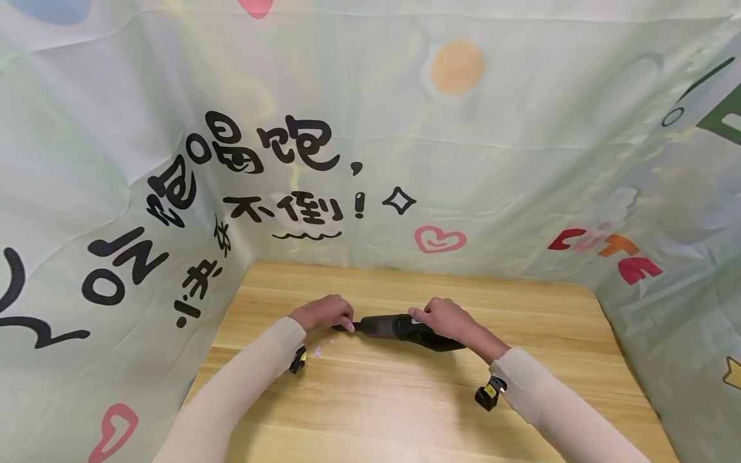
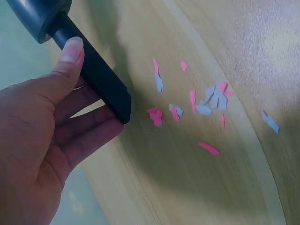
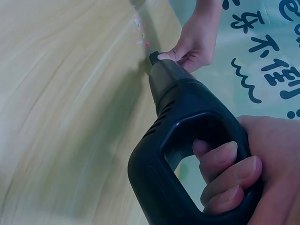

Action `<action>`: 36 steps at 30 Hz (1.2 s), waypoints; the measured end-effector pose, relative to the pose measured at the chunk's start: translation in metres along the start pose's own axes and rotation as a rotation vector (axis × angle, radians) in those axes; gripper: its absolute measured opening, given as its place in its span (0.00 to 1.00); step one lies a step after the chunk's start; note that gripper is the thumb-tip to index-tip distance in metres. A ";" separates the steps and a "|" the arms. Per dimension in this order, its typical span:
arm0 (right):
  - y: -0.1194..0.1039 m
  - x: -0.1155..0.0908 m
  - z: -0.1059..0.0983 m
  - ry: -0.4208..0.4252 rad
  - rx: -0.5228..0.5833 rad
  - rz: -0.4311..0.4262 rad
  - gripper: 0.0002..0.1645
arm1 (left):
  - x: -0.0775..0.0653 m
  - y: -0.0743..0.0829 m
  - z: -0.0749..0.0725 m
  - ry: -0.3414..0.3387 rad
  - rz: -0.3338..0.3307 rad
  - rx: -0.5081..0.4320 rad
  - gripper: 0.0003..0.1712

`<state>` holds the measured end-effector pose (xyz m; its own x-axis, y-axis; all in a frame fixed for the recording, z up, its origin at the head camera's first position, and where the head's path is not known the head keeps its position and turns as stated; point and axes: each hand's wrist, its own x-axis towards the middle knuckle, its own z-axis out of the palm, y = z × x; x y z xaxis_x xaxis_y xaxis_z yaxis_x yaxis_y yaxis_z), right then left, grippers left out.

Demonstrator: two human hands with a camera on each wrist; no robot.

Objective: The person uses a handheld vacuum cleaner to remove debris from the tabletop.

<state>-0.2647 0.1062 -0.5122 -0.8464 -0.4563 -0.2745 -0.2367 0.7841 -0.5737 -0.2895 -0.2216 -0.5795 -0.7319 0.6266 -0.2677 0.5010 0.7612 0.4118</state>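
Note:
A black handheld vacuum cleaner is held above the wooden table, its nozzle pointing left. My right hand grips it by the loop handle, fingers curled through the opening. At the other end, my left hand holds the narrow nozzle between thumb and fingers. Just beyond the nozzle's tip, pink and grey-blue paper scraps lie scattered on the table. In the head view the left hand hides much of the nozzle, and only a few scraps show.
The wooden table has rounded far corners. Printed fabric hangs along its back and both sides, close to the table's edges. A small black device is strapped to each wrist.

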 end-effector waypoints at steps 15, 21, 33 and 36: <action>-0.024 0.040 -0.009 -0.010 -0.027 0.053 0.42 | 0.003 -0.023 -0.008 0.180 0.038 0.042 0.09; -0.045 0.058 -0.012 0.011 -0.093 0.072 0.41 | 0.005 -0.033 -0.013 0.243 0.020 0.015 0.10; -0.088 0.095 -0.017 0.035 -0.171 0.093 0.37 | 0.005 -0.056 -0.034 0.310 -0.048 0.142 0.10; -0.097 0.101 -0.017 0.046 -0.177 0.100 0.35 | 0.003 -0.061 -0.041 0.302 -0.055 0.143 0.14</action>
<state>-0.3354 -0.0089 -0.4708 -0.8898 -0.3563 -0.2851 -0.2276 0.8880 -0.3997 -0.3411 -0.2727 -0.5694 -0.8526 0.5226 -0.0071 0.5012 0.8214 0.2723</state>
